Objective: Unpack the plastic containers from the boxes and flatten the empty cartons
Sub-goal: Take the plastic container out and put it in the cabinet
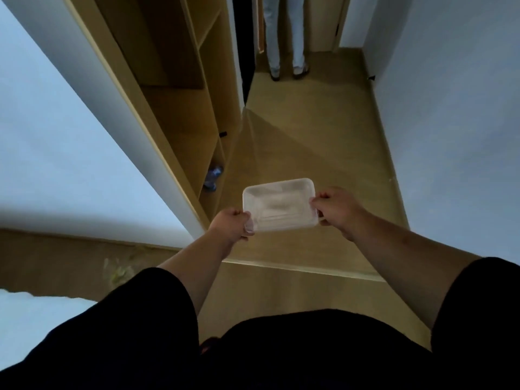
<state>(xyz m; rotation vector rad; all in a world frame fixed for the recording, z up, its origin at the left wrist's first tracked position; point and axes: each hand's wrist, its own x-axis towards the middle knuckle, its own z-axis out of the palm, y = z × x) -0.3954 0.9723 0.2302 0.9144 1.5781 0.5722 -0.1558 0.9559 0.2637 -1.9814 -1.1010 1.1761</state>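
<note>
The left hand (232, 224) pinches the near left corner of a clear plastic container (278, 205), and the right hand (336, 211) grips its right edge, so the container hangs level in the air between them, out in front of the chest and above the floor (315, 142). Black sleeves (157, 311) cover both upper arms. The floor is tan and runs down a narrow hallway with pale walls (450, 108) on either side. To the left stands an open wooden shelf unit (180, 108); something blue (213, 175) lies at its base, too blurred to identify. At the far end a second person's legs (285, 38) stand in light trousers.
</note>
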